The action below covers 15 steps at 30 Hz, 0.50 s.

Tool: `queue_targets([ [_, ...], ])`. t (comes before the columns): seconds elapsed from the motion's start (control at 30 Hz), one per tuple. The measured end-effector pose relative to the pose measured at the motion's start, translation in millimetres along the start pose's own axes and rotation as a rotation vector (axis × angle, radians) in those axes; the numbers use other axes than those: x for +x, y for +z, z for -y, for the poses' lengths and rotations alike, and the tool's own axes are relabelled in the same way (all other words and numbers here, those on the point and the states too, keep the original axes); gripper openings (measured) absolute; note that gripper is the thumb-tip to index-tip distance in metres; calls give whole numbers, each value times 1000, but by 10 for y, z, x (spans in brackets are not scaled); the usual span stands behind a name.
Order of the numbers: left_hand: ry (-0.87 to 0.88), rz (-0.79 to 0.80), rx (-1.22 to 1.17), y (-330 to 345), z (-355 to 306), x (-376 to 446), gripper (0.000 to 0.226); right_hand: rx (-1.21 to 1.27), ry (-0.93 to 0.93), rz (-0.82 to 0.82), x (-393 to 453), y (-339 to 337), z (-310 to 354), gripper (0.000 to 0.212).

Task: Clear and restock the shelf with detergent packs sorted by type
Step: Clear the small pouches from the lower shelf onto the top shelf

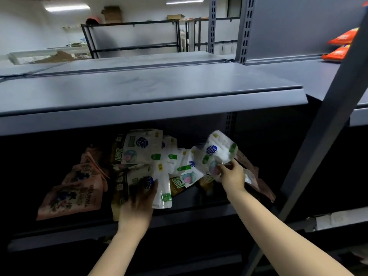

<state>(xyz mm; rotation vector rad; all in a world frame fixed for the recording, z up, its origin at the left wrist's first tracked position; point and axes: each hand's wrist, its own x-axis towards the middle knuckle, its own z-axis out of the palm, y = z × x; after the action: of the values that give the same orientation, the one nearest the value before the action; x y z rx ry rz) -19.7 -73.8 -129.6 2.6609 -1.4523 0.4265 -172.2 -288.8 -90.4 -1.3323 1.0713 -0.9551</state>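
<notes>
A glossy white plastic detergent pouch with blue logo and green labels (218, 151) is held raised above the right side of the lower dark grey metal shelf (199, 213), pinched at its bottom edge by the right hand (232, 176), whose fingers and thumb curl round the film. The pouch bends under its own contents, so it appears soft, fairly light and slippery; a firmer hold would likely be across the sealed top or bottom seam rather than the bulging middle. The left hand (139, 200) lies on another white pouch (161, 188) at the shelf's front edge; motion blur hides the fingers, so it cannot be told whether it grips or merely presses. Between the hands lies a mixed heap of white pouches (175, 158), at least five, overlapping too much for a firm count. To the left lie three pink pouches with dark print (73, 198); at least one more pink pouch (256, 182) lies behind the right hand. Gold-banded packs marked "3 in 1" (119, 154) show at least twice. The upper grey shelf (139, 92) carries two orange packets (338, 44) at far right.
</notes>
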Motion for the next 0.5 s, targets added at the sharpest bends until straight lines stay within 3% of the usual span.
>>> queue_targets([
  [0.07,-12,-77,38,-48,-67,8,83,-80,-149,-2,-90,-81,113,16],
  [0.2,-24,-250,86,-190,-233,-30,53,-226,-280,-39,-277,-251,293,19],
  [0.37,-52,-438,-55,-411,-427,-60,34,-280,-453,-94,-500,-521,331,18],
  [0.5,-51,-552,-162,-674,-664,-121,42,-371,-584,-212,-669,-729,368,14],
])
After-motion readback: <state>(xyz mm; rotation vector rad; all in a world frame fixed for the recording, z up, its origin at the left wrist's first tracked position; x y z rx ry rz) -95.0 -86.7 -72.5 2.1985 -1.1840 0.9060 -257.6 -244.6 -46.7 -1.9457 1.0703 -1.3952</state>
